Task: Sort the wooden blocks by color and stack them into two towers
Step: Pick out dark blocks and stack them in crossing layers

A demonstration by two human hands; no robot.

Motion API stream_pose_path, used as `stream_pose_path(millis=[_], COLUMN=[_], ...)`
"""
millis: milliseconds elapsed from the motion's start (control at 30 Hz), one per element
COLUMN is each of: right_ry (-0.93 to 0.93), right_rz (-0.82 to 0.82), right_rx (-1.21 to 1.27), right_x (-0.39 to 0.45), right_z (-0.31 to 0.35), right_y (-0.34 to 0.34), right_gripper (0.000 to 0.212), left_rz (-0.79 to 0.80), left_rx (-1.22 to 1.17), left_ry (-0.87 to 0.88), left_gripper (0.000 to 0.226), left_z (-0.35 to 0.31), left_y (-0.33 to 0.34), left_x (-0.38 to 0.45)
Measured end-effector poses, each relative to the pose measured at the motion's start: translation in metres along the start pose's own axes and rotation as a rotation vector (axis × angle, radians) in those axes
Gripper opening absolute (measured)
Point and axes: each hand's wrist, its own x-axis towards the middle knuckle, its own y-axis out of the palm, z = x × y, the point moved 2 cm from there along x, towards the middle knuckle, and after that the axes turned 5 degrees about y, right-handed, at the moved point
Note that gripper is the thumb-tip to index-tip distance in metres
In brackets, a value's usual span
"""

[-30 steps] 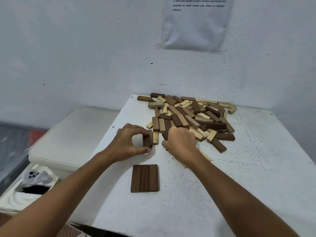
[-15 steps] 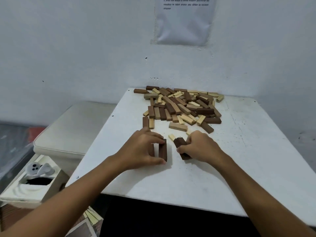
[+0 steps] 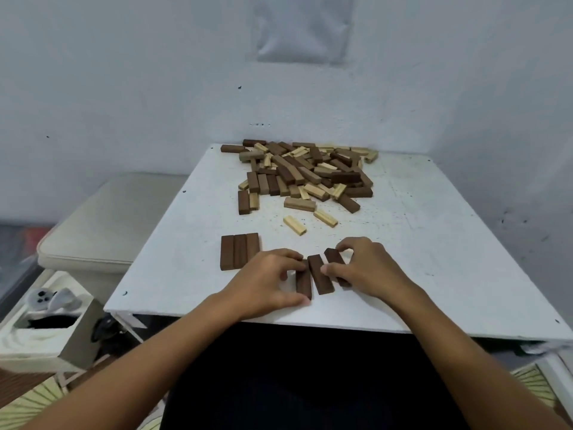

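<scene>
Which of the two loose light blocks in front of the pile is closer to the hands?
The left light block. It lies lower on the table, nearer the hands, than the right light block beside it.

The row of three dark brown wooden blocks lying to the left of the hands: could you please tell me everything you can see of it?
The row of three dark brown wooden blocks lies flat on the white table, long sides pressed together into a neat rectangular slab, one layer high. Each block is a plain rectangular bar of reddish-brown wood with visible seams between neighbours. The row runs away from the person, sitting nearer than the loose pile. The left hand lies just beside its near right corner; whether it touches is unclear.
</scene>
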Motion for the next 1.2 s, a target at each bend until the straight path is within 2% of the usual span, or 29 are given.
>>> stream_pose_path(millis=[100,267,400,533,600,700,767,900,967,1033,1133,1200], right_ry=[-0.019,0.006,0.033,0.087,0.08,0.054,0.035,-0.004,-0.046,-0.072,-0.074,-0.051], right_rz=[0.034,0.132,0.169,0.138,0.093,-0.037,-0.061,-0.064,-0.114,-0.182,-0.246,-0.23], right_rx=[0.042,0.192,0.286,0.41,0.379,0.196,0.116,0.143,0.236,0.377,0.622,0.82], right_x=[0.001,0.005,0.006,0.004,0.003,0.001,-0.001,-0.005,-0.006,-0.006,-0.007,-0.009], right_z=[-0.004,-0.01,-0.013,-0.014,-0.013,-0.013,-0.015,-0.022,-0.023,-0.025,-0.027,-0.025], right_y=[0.002,0.002,0.0,0.004,0.007,0.006,0.004,0.003,0.003,0.004,0.009,0.015], right_gripper=[0.058,0.03,0.024,0.024,0.027,0.031,0.03,0.024,0.014,0.003,0.011,0.013], left_rz=[-0.017,-0.063,-0.126,-0.146,-0.14,-0.102,-0.045,0.133,0.194,0.172,0.013,-0.086], left_rx=[-0.008,-0.038,-0.094,-0.17,-0.144,-0.141,-0.154,-0.174,-0.169,-0.15,-0.246,-0.386], left_ry=[-0.024,-0.015,-0.035,-0.05,-0.056,-0.076,-0.061,-0.018,0.005,0.035,0.059,0.044], left_gripper=[0.063,0.059,0.057,0.065,0.074,0.088,0.09,0.099,0.104,0.108,0.11,0.11], left_z=[-0.001,-0.004,-0.008,-0.016,-0.018,-0.015,-0.015,-0.011,-0.006,-0.003,-0.007,-0.013], left_y=[0.001,0.005,0.007,0.009,0.011,0.01,0.007,-0.002,-0.003,-0.004,0.0,0.008], left_x=[0.002,0.006,0.01,0.013,0.015,0.019,0.02,0.026,0.028,0.026,0.015,0.006])
